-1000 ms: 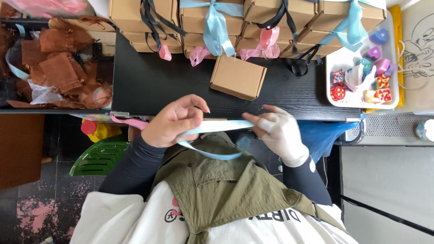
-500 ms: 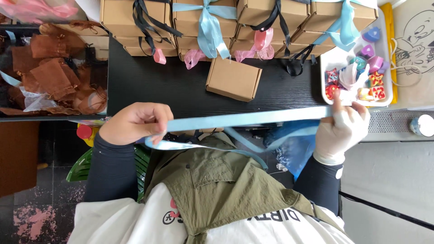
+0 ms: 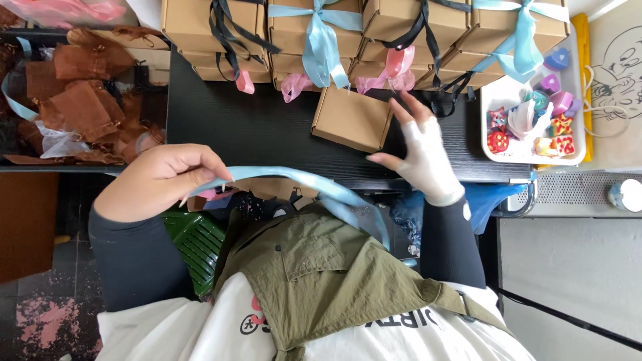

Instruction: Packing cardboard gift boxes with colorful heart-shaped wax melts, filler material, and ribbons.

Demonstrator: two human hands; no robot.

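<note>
Left hand (image 3: pixel 160 180) pinches one end of a light blue ribbon (image 3: pixel 301 179) between thumb and fingertips; the ribbon arcs across the person's lap toward the right side. Right hand (image 3: pixel 421 154), fingers spread, reaches over the black table (image 3: pixel 234 120) and touches the right edge of a small plain cardboard box (image 3: pixel 351 119). Ribboned boxes (image 3: pixel 314 30) stacked behind it.

Left hand (image 3: pixel 160 180) pinches a light blue ribbon (image 3: pixel 294 179) — strip arcs right, over the olive vest. Right hand (image 3: pixel 421 150), fingers spread, touches a small plain cardboard box (image 3: pixel 351 119) on the black surface (image 3: pixel 241 127) — ribboned boxes (image 3: pixel 314 27) stacked behind.
</note>
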